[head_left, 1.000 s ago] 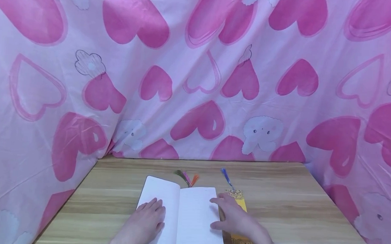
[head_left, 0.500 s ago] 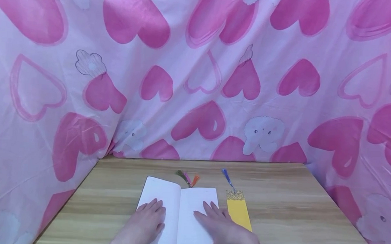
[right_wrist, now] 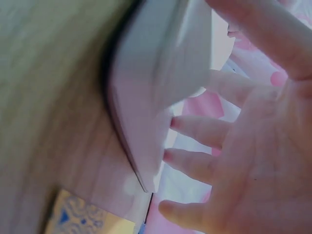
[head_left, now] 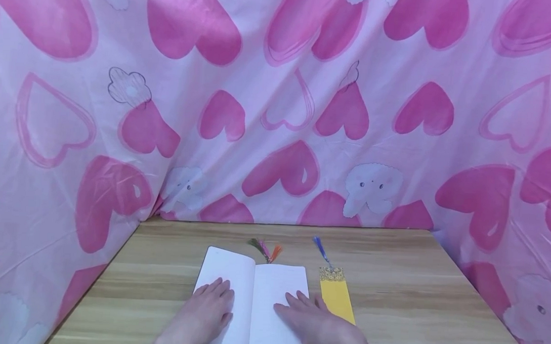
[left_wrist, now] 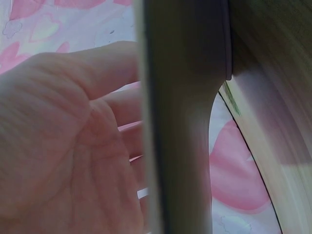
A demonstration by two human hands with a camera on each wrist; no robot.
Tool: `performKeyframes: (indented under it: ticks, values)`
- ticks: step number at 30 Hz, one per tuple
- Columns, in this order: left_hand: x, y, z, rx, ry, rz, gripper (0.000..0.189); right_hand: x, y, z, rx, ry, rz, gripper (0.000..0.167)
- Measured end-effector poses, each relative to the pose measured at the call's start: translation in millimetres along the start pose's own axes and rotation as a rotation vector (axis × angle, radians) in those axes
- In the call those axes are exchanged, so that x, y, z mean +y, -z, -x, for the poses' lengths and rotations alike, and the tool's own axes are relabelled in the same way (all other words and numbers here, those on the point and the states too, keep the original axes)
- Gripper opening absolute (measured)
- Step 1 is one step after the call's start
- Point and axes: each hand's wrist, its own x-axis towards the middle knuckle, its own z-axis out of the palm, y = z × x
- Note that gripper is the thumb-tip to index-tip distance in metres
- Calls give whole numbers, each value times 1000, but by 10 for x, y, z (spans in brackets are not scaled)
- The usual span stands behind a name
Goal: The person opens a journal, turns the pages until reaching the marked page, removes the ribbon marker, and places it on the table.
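An open notebook point(head_left: 278, 293) with white pages lies on the wooden table. My left hand point(head_left: 207, 309) rests with its fingers spread over the left page. On the right page, near its outer edge, my right hand point(head_left: 318, 323) lies with the fingers extended. The right wrist view shows fingertips right at the notebook's page edge, palm toward the camera. In the left wrist view the dark cover edge of the notebook point(left_wrist: 180, 122) hides the left fingertips. A yellow bookmark point(head_left: 337, 298) with a patterned gold top and blue tassel point(head_left: 319, 247) lies just right of the notebook, its lower part behind the right hand.
Three tassels, among them an orange tassel point(head_left: 276, 251), stick out past the notebook's top edge at the spine. The table point(head_left: 412, 293) reaches to a pink heart-patterned curtain point(head_left: 277, 116) at the back and both sides.
My right hand has moved left from over the yellow bookmark onto the right page, uncovering most of the bookmark. The left hand has stayed in place.
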Motion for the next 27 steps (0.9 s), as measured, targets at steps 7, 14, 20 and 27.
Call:
performKeyframes:
  ticks: [7,14,20,27]
  values:
    - [-4,0,9,13,-16,3,29,38,53,43,20,30,-63,60]
    - [-16,-27,13,34,-27,-18,29,107,73,41,86,93,-27,45]
    - [-28,-41,16,54,-42,-20,28,110,80,3,204,111,-71,49]
    - [-31,-32,8,37,-38,-7,29,27,15,-88,388,73,-177,53]
